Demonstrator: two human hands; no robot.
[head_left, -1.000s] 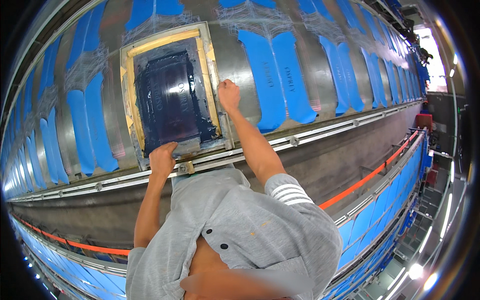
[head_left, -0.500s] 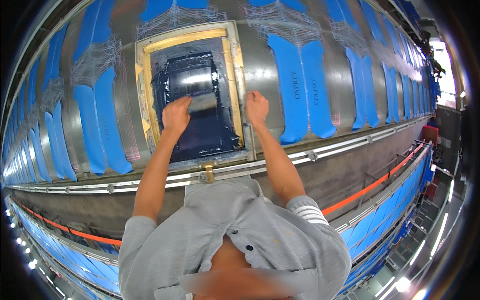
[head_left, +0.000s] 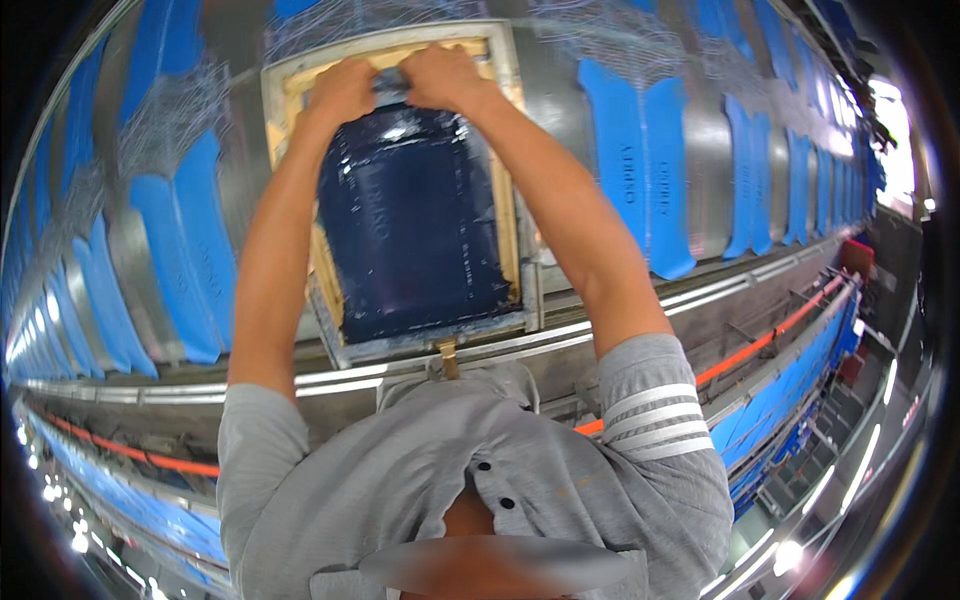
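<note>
I saw both arms stretched out to the far end of a rectangular wooden-framed printing screen (head_left: 405, 190), which lay flat on a long silver metal table (head_left: 700, 150). The frame was pale yellow wood with a grey metal border around it, and its inside was covered with very dark navy ink. The ink was wet and shiny, with small bright reflections near the top, and some faint lettering showed in the mesh. The lower edge of the frame was smeared with lighter blue.

My left hand (head_left: 342, 90) and my right hand (head_left: 443, 78) were close together at the top edge of the screen. Both were curled over a dark bar-shaped tool (head_left: 392, 82) that lay across the frame between them; I think it was a squeegee, but only a small part of it was visible, so I cannot say for sure. The fingers were closed around it, not spread.

On both sides of the screen, many bright blue shaped fabric pieces (head_left: 640, 160) lay in pairs on the table, in a row that continued far to the left and right. A small brass-coloured clamp (head_left: 448, 357) sat at the near edge of the frame, against a metal rail (head_left: 640, 312).
</note>
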